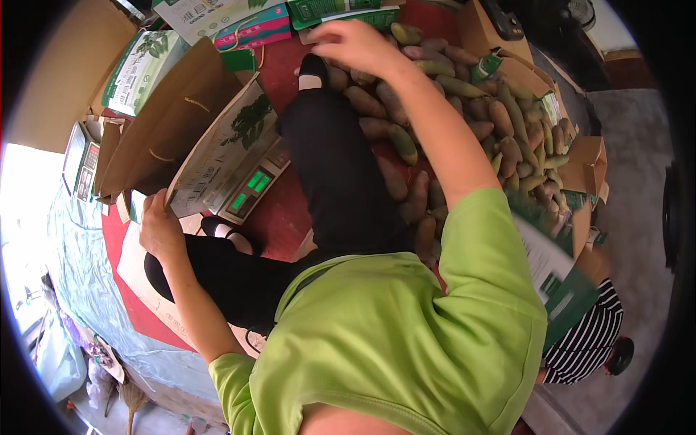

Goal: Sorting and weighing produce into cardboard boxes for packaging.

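My left hand [161, 226] is closed on the near edge of an upright, open cardboard carton [230, 141]. The carton has a printed leaf pattern outside, brown walls inside and rope handles. It stands at a digital scale [254, 190] with lit green displays; the carton hides most of the scale. Farther off, my right hand [355, 49] is held over my shoe, its fingers stretched to the left with nothing visible in them. Beside it spreads a big heap of oblong produce [500, 119], some pieces green, others pinkish brown; I cannot tell the kind.
Printed cartons [148, 69] stand at the far left, next to a second scale [81, 163]. A pink and blue box [254, 29] lies at the far edge of the red floor covering [279, 225]. A person in a striped top [589, 341] is at the right, by a green carton.
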Available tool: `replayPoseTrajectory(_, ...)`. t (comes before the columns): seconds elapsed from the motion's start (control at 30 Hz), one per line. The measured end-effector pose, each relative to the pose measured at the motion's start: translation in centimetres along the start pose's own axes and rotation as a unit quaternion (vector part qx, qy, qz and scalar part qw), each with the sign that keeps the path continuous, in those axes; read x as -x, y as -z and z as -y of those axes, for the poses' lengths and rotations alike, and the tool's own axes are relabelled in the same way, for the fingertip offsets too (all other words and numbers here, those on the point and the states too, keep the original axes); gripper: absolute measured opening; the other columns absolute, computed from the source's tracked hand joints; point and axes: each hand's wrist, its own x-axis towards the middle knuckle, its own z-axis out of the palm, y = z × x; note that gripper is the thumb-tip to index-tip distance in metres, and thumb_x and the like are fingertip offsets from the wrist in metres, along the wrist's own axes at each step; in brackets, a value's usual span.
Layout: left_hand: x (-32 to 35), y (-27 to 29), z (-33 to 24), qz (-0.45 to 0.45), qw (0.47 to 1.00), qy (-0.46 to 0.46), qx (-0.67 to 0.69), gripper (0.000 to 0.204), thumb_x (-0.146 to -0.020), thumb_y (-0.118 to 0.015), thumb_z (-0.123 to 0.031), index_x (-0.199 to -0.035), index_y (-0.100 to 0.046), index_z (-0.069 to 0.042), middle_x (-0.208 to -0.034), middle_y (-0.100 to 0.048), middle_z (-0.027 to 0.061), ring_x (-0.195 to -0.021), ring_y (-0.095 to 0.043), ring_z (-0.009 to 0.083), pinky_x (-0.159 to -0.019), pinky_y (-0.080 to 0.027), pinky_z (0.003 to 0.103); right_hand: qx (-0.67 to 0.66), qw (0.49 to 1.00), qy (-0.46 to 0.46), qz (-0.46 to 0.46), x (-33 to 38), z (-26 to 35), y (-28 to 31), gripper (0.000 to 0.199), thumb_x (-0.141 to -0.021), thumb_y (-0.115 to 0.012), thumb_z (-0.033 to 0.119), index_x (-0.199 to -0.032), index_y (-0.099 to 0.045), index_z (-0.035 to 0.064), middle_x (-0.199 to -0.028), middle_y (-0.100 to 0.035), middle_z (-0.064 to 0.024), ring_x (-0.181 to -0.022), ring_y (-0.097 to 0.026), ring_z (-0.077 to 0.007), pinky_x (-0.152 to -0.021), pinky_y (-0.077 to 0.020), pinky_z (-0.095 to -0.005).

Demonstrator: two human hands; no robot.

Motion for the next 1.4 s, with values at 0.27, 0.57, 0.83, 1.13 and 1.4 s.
replayPoseTrajectory(0.27, -0.2, -0.7, 0.0, -0.005, 1.000, 0.002, -0.007, 0.021, -0.089, -0.053, -0.018, -0.105, -0.067, -0.021, -0.104, -0.065, -0.0048, -0.084, -0.065, 0.0240, -0.066, -0.051, 0.036, 0.002, 0.944, -0.317, -0.096, 20.8, -20.5, -3.4, 0.024, -0.074, -0.071, 0.019, -0.095, -0.068, 0.0088, -0.093, -0.069, -0.0116, -0.088, -0.066, -0.0247, -0.079, -0.0507, -0.0356)
replayPoseTrajectory(0.57, -0.1, -1.0, 0.1, -0.017, 1.000, 0.004, -0.006, 0.018, -0.087, -0.057, -0.018, -0.102, -0.067, -0.021, -0.103, -0.065, -0.0053, -0.083, -0.066, 0.0232, -0.065, -0.051, 0.036, 0.134, 0.902, -0.401, 0.083, 35.7, -24.4, -14.6, 0.024, -0.074, -0.072, 0.015, -0.096, -0.068, 0.0068, -0.081, -0.067, -0.0064, -0.072, -0.065, -0.0206, -0.066, -0.0533, -0.0342)
replayPoseTrajectory(0.83, -0.3, -0.6, -0.6, -0.002, 1.000, 0.018, -0.007, 0.018, -0.087, -0.057, -0.017, -0.102, -0.067, -0.022, -0.103, -0.065, -0.0055, -0.083, -0.066, 0.0234, -0.065, -0.051, 0.036, 0.108, 0.862, -0.493, -0.048, 34.1, -25.8, -10.5, 0.026, -0.072, -0.071, 0.016, -0.097, -0.067, 0.0074, -0.091, -0.067, -0.0114, -0.078, -0.067, -0.0253, -0.071, -0.0531, -0.0356)
replayPoseTrajectory(1.13, -0.4, -1.1, -0.1, -0.019, 1.000, 0.014, -0.015, 0.020, -0.086, -0.058, -0.016, -0.102, -0.067, -0.022, -0.103, -0.065, -0.0054, -0.084, -0.066, 0.0229, -0.066, -0.051, 0.035, 0.293, 0.888, -0.354, -0.002, 22.8, -21.9, -7.1, 0.030, -0.078, -0.060, 0.009, -0.109, -0.058, 0.0100, -0.112, -0.055, -0.0138, -0.106, -0.055, -0.0331, -0.086, -0.0488, -0.0431)
replayPoseTrajectory(1.4, -0.5, -0.9, -0.7, -0.020, 0.999, 0.031, -0.008, 0.022, -0.085, -0.057, -0.012, -0.103, -0.067, -0.021, -0.103, -0.065, -0.0048, -0.085, -0.065, 0.0221, -0.067, -0.051, 0.034, 0.402, 0.862, -0.295, 0.094, 20.1, -22.5, -9.0, 0.020, -0.087, -0.050, 0.012, -0.105, -0.058, 0.0119, -0.114, -0.052, -0.0072, -0.104, -0.056, -0.0284, -0.083, -0.0515, -0.0418)
